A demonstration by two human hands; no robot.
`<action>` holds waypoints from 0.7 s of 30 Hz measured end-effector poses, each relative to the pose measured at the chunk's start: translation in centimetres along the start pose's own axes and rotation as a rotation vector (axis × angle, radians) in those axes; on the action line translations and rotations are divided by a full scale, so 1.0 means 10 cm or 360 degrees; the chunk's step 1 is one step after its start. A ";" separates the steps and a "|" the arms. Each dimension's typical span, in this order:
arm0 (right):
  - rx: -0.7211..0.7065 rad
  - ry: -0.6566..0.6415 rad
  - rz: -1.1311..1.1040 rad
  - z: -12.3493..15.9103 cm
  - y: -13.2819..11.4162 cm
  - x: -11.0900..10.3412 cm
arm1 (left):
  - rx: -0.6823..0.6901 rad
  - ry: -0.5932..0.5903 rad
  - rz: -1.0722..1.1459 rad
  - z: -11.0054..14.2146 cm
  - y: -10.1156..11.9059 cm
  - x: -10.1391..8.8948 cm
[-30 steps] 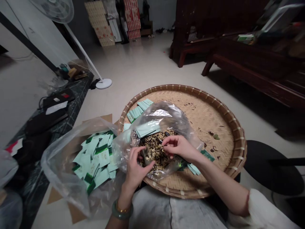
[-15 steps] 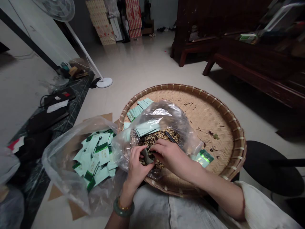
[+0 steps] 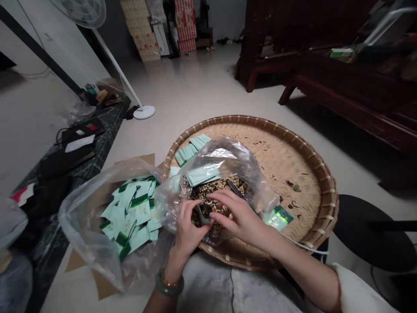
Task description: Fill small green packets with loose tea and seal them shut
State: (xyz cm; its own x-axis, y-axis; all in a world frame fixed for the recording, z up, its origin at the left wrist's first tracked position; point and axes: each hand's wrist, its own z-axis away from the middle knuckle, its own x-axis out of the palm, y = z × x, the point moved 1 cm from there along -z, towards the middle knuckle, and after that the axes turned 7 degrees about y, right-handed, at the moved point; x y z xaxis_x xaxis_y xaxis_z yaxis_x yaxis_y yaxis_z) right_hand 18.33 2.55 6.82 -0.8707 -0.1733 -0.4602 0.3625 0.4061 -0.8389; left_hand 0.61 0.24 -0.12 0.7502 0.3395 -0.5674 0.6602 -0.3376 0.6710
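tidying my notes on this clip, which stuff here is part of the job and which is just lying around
Part of the job: left hand holding a small grey scoop; right hand; loose dried mix; clear plastic bag; pale green sachets; round bamboo tray.
Just lying about: standing fan; dark wooden bench; stacked cartons; black stool.

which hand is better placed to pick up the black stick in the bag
Right, probably. The right hand is open and looks empty, its fingers just below the black stick in the clear plastic bag. The left hand is pinching a small grey piece and sits farther off, across the dried mix.
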 end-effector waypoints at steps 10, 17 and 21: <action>-0.0078 -0.0221 0.0240 -0.08 0.08 0.22 | 0.0020 -0.0146 0.0006 0.02 0.02 0.02; -0.0070 0.0003 0.0004 -0.07 0.05 0.00 | 0.0016 -0.0147 -0.0043 -0.02 0.03 0.00; -0.0012 0.0127 0.0020 -0.05 0.05 -0.19 | 0.0004 -0.0079 -0.0036 -0.02 0.04 0.00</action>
State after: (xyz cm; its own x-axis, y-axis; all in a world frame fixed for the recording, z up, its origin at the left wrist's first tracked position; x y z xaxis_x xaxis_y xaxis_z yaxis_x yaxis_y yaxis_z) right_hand 20.00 3.49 7.37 -0.8901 -0.0960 -0.4456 0.3712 0.4144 -0.8309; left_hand 0.81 0.31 0.25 0.7358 0.3031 -0.6056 0.6772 -0.3323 0.6565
